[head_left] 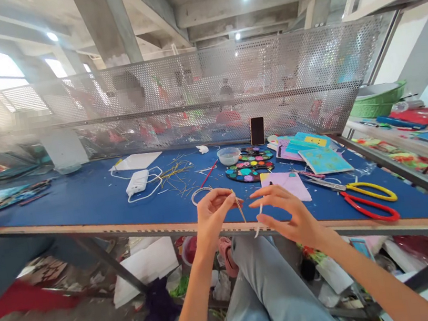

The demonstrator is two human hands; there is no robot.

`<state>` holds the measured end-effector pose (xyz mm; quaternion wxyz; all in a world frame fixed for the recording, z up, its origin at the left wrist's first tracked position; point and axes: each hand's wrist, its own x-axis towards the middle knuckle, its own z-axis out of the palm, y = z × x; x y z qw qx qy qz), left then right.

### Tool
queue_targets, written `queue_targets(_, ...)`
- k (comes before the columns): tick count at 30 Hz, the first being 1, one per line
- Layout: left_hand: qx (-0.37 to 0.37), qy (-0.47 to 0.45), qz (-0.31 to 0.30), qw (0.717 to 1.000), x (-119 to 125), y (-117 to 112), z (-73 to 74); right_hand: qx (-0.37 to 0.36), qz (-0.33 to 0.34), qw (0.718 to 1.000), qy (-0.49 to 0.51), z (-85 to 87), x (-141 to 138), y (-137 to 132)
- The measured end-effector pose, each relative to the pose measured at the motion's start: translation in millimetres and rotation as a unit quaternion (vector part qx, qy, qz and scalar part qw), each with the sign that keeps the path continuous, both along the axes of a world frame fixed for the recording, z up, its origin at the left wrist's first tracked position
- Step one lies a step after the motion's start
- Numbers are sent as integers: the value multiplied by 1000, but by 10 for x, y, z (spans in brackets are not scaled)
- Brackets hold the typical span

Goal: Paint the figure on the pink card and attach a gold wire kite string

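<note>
My left hand (217, 208), its thumb and fingertips pinched together, holds thin tan stalks (241, 211) above the table's front edge. Close on the right, my right hand (288, 211) has its fingers curved and spread, with a narrow white strip (257, 232) hanging at the thumb and index fingertips. A small gap separates the two hands. Just behind my left hand lies a white ring (196, 197), partly hidden by the fingers. Farther back, a loose bunch of similar tan stalks (176, 172) spreads over the blue tabletop (96, 203).
A white power strip (137, 183) with its cord lies left. Behind my hands are paint palettes (249, 171), a clear bowl (229, 156) and a phone (257, 131). Right are painted cards (325, 160) and large scissors (366, 200). A perforated metal screen (188, 89) stands behind.
</note>
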<state>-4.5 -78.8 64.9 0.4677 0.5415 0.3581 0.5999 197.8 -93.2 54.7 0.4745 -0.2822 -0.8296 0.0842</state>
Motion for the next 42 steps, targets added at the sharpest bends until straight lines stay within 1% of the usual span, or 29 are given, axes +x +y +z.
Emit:
queue_targets(2, -8, -16, 10, 1000, -9, 20, -51, -107, 25, 991, 70, 9, -16, 45)
queue_targets(4, -21, -32, 12, 999, -24, 34, -116, -177, 43, 977, 108, 10, -42, 89)
queue_targets(8, -36, -48, -5, 998, -81, 50, -258, -246, 41, 959, 134, -34, -95, 204)
queue_targets(11, -46, -57, 2, 997, -147, 92, -369, -268, 20, 952, 147, -60, -112, 421)
queue_targets(12, -51, -60, 10, 997, -170, 119, -407, -266, 4, 954, 141, -50, -111, 535)
queue_targets(14, -61, -65, 32, 995, -209, 198, -475, -232, -55, 968, 76, 16, -100, 816)
queue_targets(15, -64, -66, 45, 995, -221, 248, -503, -197, -108, 974, 13, 72, -94, 972)
queue_targets(16, -64, -66, 56, 994, -228, 303, -525, -152, -173, 970, -79, 140, -90, 1132)
queue_targets(17, -58, -66, 64, 994, -230, 360, -540, -113, -247, 945, -180, 216, -91, 1288)
queue_targets(18, -49, -68, 69, 994, -226, 419, -551, -100, -281, 931, -212, 291, -102, 1436)
queue_targets(20, -25, -72, 72, 994, -210, 532, -562, -87, -321, 908, -255, 418, -159, 1694)
queue_targets(22, -11, -70, 75, 995, -195, 623, -576, -75, -340, 887, -304, 485, -267, 1895)
queue_targets(25, -8, -51, 78, 996, -190, 691, -612, -72, -346, 854, -381, 484, -482, 2100)
queue_targets(29, -6, -43, 74, 996, -204, 678, -644, -87, -350, 808, -466, 457, -712, 2255)
queue_targets(33, -15, -44, 76, 996, -218, 670, -650, -89, -349, 773, -522, 508, -839, 2332)
queue_targets(35, -12, -46, 78, 996, -222, 680, -660, -87, -347, 761, -541, 532, -894, 2351)
queue_targets(38, -6, -53, 80, 995, -221, 695, -680, -83, -346, 751, -556, 537, -978, 2363)
queue_targets(40, -7, -61, 79, 995, -220, 696, -688, -78, -345, 751, -558, 525, -1030, 2362)
queue_targets(42, -10, -67, 78, 995, -220, 690, -688, -68, -335, 759, -555, 509, -1076, 2359)
